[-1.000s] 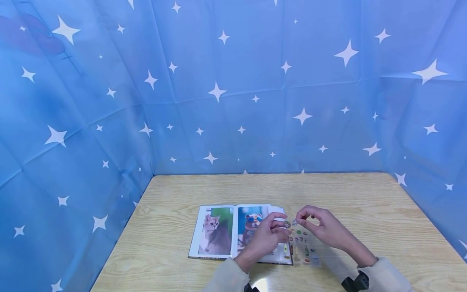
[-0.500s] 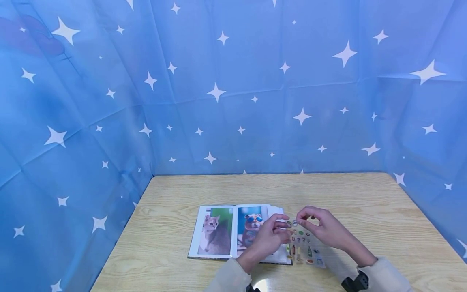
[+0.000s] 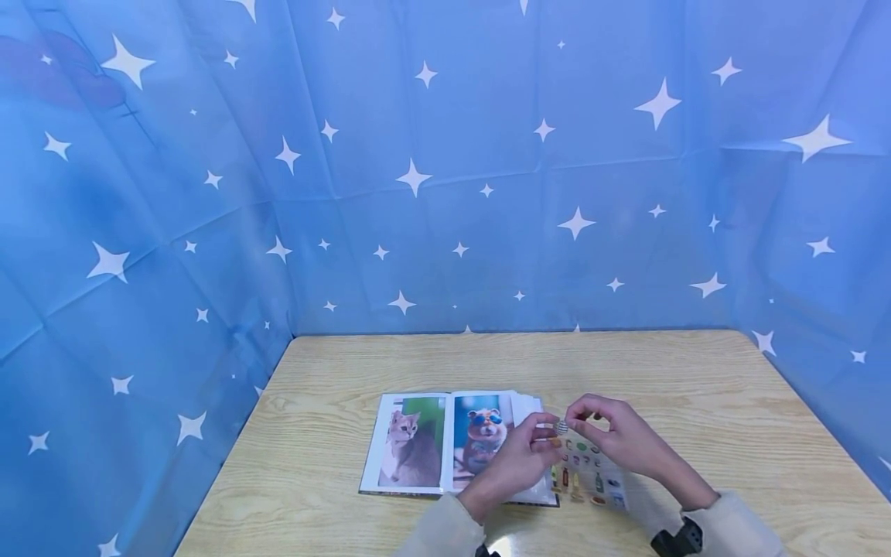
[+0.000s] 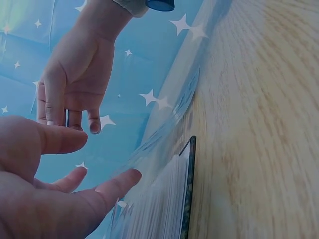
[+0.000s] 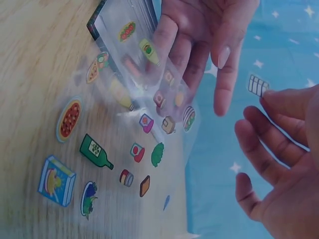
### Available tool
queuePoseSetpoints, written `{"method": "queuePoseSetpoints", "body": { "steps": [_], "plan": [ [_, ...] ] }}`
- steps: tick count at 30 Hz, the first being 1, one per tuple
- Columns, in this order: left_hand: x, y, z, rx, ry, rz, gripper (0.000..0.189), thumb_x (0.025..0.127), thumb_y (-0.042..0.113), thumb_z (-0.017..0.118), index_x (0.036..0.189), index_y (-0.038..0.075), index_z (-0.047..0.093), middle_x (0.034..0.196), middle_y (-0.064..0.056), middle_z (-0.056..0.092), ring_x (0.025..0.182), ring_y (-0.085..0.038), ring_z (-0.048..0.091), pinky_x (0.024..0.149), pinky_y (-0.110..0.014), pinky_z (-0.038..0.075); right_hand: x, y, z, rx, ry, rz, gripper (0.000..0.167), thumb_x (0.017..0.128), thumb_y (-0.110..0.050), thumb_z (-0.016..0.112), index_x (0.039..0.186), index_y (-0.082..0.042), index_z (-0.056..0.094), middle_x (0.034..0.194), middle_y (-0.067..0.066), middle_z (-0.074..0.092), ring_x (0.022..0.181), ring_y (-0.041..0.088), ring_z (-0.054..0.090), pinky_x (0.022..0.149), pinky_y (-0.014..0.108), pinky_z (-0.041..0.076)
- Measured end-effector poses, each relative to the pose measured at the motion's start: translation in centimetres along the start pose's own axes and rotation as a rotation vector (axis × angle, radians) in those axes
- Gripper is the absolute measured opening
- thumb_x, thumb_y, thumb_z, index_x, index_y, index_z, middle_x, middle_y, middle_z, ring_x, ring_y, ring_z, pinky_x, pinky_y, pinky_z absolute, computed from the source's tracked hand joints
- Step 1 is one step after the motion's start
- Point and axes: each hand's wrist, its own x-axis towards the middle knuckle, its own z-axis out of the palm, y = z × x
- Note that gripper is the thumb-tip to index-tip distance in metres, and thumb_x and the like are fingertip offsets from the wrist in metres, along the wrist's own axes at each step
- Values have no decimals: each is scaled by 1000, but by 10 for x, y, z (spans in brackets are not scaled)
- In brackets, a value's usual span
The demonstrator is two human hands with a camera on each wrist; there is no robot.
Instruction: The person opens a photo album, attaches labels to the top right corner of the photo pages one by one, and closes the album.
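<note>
My right hand (image 3: pixel 616 433) pinches a small sticker with a dark striped or grid pattern (image 5: pixel 258 85) between thumb and index finger. The sticker is off the table, just right of the left fingertips. My left hand (image 3: pixel 511 463) reaches over the right page of an open photo album (image 3: pixel 372 449), fingers extended. Its lower fingers (image 4: pixel 119 185) touch a clear sticker sheet (image 5: pixel 114 134), whose near end rises off the table and overlaps the album's edge. Food stickers, such as a green bottle (image 5: pixel 95 151) and a pizza (image 5: pixel 69 119), show on the sheet.
The album lies on a wooden table (image 3: pixel 313 402), showing a cat photo (image 3: pixel 412 445) and a photo of an animal in sunglasses (image 3: pixel 483 433). A blue curtain with white stars (image 3: pixel 445 216) hangs behind and beside the table.
My left hand has shifted slightly right, and the sticker sheet has slid right along with it. The right hand stays almost in place, holding the sticker.
</note>
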Motion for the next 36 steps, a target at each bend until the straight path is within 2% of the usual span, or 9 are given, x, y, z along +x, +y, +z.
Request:
{"method": "queuePoseSetpoints", "body": {
  "steps": [12, 20, 28, 36],
  "plan": [
    [-1, 2, 4, 44, -58, -65, 59, 90, 11, 68, 144, 19, 47, 138, -11, 57, 122, -26, 60, 99, -38, 51, -1, 2, 0, -23, 15, 2, 10, 96, -9, 64, 95, -18, 68, 94, -6, 68, 87, 5, 61, 69, 26, 50],
    [-2, 3, 2, 114, -104, -129, 71, 91, 24, 69, 153, 26, 35, 136, -4, 58, 124, -23, 58, 103, -45, 49, -2, 5, 1, -22, 21, -8, 11, 97, -8, 63, 95, -19, 68, 94, -7, 68, 89, 5, 62, 71, 26, 52],
    [-4, 6, -1, 124, -119, -144, 76, 91, 29, 69, 156, 27, 29, 154, -15, 40, 136, -31, 47, 108, -49, 43, -3, 8, 4, 4, 27, 7, 10, 96, -9, 64, 96, -17, 69, 92, -3, 68, 83, 6, 61, 66, 26, 50],
    [-9, 8, -8, 139, -86, -120, 74, 91, 28, 70, 154, 28, 32, 151, -10, 46, 138, -28, 46, 111, -47, 40, -2, 9, 6, 18, 24, 55, 9, 96, -11, 64, 96, -18, 68, 94, -5, 67, 81, 5, 59, 65, 26, 49]
  ]
}}
